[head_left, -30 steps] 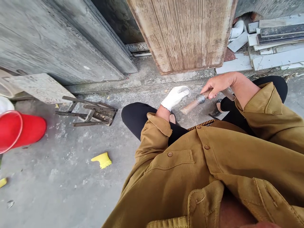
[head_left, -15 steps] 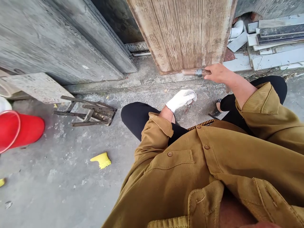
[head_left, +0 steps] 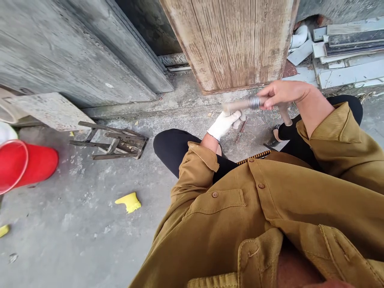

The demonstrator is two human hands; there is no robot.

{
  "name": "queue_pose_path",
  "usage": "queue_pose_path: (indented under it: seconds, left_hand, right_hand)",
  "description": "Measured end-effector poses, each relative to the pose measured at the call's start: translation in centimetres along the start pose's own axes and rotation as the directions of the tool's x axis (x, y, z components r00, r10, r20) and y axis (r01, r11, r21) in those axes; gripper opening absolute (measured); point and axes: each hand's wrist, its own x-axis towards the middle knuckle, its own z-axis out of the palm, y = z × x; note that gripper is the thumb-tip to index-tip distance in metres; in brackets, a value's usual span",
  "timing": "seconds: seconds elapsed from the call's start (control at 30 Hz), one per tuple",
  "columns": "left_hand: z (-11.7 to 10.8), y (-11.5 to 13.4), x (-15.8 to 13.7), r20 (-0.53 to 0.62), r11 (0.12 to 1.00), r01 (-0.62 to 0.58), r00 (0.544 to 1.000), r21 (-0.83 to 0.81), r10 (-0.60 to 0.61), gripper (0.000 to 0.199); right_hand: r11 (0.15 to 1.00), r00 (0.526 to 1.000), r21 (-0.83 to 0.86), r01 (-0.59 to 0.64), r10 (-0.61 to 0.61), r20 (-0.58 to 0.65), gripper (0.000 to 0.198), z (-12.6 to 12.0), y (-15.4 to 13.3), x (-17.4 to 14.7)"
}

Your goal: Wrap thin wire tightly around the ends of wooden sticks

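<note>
My right hand (head_left: 282, 93), bare, is closed around a brownish stick-like tool (head_left: 238, 105) with silvery wire (head_left: 255, 102) wound round it. Motion blurs the tool. Its far end reaches left, over the fingers of my left hand; whether they touch I cannot tell. Below my right wrist a brown rod-like piece (head_left: 285, 114) shows; I cannot tell whether it is the same tool's other end. My left hand (head_left: 223, 123) wears a white glove, its fingers curled closed near the ground. Beside its fingertips is a thin rusty rod (head_left: 241, 132); whether the hand grips it is unclear.
A worn wooden panel (head_left: 240, 44) leans ahead, above a concrete ledge (head_left: 186, 98). White and dark strips (head_left: 351, 74) are piled at right. At left are grey boards (head_left: 75, 48), a small wooden stool on its side (head_left: 111, 142), a red bucket (head_left: 42, 162) and a yellow scrap (head_left: 129, 202).
The tool in my right hand has swung down and left over my gloved hand, and the rod-like piece below the wrist shows more. My left hand has shifted slightly left.
</note>
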Motion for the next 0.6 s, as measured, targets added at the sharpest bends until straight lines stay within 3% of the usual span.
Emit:
queue_pose_path:
  seconds: [0.1,0.2,0.3,0.37,0.5,0.6]
  left_hand:
    - [0.3,0.0,0.0,0.024,1.0,-0.018,1.0,-0.016,0.018,0.056]
    - [0.8,-0.1,0.1,0.099,1.0,-0.021,0.995,0.021,0.018,0.054]
    - [1.3,-0.2,0.3,0.15,0.993,-0.019,0.989,0.119,0.001,0.044]
    - [1.6,-0.1,0.4,0.162,0.978,-0.009,0.986,0.209,-0.026,0.035]
    - [2.3,0.6,0.4,0.177,0.935,-0.015,0.983,0.355,-0.051,0.026]
    - [2.6,0.9,0.3,0.138,0.891,-0.028,0.99,0.454,-0.039,0.022]
  right_hand:
    - [0.953,0.974,0.284,0.102,-0.037,-0.225,0.033,-0.6,0.7,0.0]
    - [0.952,0.926,0.297,0.079,0.041,-0.376,0.034,0.0,1.3,1.0]
    - [0.99,0.905,0.095,-0.103,0.133,-0.404,0.039,0.9,1.6,2.4]
    - [0.963,0.897,-0.125,-0.239,0.169,-0.409,0.043,1.6,1.7,3.2]
    - [0.795,0.906,-0.483,-0.367,0.187,-0.38,0.044,3.1,1.1,4.2]
    - [0.677,0.931,-0.638,-0.366,0.266,-0.251,0.034,4.6,0.1,4.5]
